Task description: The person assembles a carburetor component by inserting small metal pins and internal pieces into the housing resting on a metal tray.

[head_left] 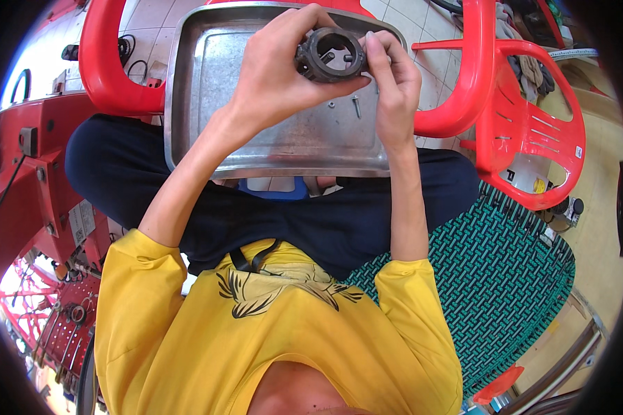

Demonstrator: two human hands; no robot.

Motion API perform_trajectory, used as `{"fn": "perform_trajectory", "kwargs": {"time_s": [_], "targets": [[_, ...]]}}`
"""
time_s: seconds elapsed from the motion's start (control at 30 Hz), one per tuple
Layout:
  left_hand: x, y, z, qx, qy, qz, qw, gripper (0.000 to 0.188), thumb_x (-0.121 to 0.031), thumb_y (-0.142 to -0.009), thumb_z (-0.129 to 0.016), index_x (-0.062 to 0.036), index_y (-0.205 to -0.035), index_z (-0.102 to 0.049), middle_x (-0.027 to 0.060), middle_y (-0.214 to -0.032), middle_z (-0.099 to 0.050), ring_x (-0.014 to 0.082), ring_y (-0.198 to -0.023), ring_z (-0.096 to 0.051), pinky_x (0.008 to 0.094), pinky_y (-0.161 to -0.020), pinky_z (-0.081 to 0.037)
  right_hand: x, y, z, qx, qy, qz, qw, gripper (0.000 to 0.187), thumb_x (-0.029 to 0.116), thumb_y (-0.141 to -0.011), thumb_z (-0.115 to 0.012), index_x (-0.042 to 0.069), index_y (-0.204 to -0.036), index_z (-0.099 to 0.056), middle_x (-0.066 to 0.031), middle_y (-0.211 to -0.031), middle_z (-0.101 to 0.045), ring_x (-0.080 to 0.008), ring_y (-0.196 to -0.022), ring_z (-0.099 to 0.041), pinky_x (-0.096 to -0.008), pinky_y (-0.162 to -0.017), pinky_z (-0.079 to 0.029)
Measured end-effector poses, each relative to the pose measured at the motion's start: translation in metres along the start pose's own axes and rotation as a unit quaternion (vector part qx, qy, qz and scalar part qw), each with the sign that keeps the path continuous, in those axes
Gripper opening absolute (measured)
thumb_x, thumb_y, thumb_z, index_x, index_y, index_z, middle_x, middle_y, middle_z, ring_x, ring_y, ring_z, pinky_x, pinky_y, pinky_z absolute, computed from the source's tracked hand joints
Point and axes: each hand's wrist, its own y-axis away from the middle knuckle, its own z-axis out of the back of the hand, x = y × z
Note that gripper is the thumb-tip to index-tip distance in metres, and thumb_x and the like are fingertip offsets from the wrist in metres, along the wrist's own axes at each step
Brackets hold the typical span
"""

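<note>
Head view.

Dark, round, ring-shaped mechanical part (pixel 330 54), open through the middle with notched rim, held up above the far half of the metal tray (pixel 256 138).

Left hand (pixel 277 76): grip closed around the near-left side of the ring, thumb running under its lower edge, fingers curled over the top. Firm hold, ring clear of the tray surface.

Right hand (pixel 394 76): fingertips (pixel 372 47) pressed against the right rim of the same ring, pinching it; rest of hand hanging down over the right part of the tray. Grip closed on the ring from that side.

Tray: dull steel, rectangular with rounded corners and raised rim, resting across the lap on dark blue trousers (pixel 118 166). Small bolt (pixel 356 106) lying loose on tray floor, just below the ring and between the two hands. Small washer-like piece (pixel 332 104) just left of the bolt; exact kind too small to tell.

Red plastic chair (pixel 519 131) to the right of the tray, one arm curving in close to its right rim. Second red curved piece (pixel 107 62) at the tray's left. Green woven seat (pixel 505 277) on the near right of the tray, below the chair. Yellow shirt (pixel 277 332) nearest the camera, below the tray. Red machine frame (pixel 34 180) to the far left of the tray.
</note>
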Motion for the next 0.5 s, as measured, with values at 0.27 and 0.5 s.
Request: {"fn": "perform_trajectory", "kwargs": {"time_s": [0.27, 0.5], "targets": [[0.003, -0.003, 0.007, -0.014, -0.018, 0.013, 1.000, 0.045, -0.025, -0.070, -0.094, -0.0073, -0.099, -0.064, 0.0047, -0.088, -0.074, 0.0139, -0.082, -0.074, 0.0258, -0.078, -0.058, -0.001, -0.003, 0.010, 0.022, -0.006, -0.023, 0.999, 0.021, 0.024, -0.102, -0.066, 0.003, -0.106, -0.062, -0.0007, -0.092, -0.063, -0.0091, -0.081, -0.058, -0.0268, -0.073, -0.047], [0.003, -0.003, 0.007, -0.009, -0.011, 0.003, 1.000, 0.045, -0.024, -0.070, -0.093, -0.0070, -0.099, -0.064, 0.0046, -0.088, -0.074, 0.0139, -0.083, -0.074, 0.0260, -0.078, -0.058, -0.003, -0.005, 0.005, 0.020, -0.043, 0.003, 0.999, 0.021, 0.020, -0.100, -0.068, 0.003, -0.110, -0.061, -0.0023, -0.099, -0.064, -0.0096, -0.088, -0.059, -0.0256, -0.074, -0.049]]}}
